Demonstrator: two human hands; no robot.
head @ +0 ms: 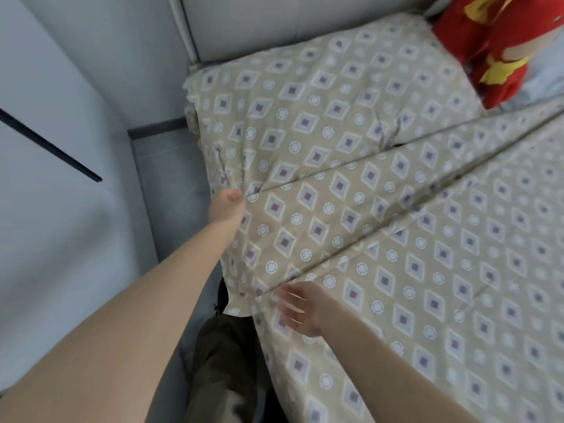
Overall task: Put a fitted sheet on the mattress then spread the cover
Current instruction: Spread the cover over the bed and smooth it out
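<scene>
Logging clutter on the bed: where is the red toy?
Top right of the head view: the red toy lies beside the far end of the patterned sheet.

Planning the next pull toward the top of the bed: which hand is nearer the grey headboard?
Left. The left hand grips the cover at its side edge, further up the bed toward the headboard. The right hand, fingers spread, is lower down, nearer the person's body.

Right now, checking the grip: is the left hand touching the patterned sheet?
Touching. The head view shows the left hand pinching a bunched fold of the patterned sheet, creases radiating from it.
</scene>
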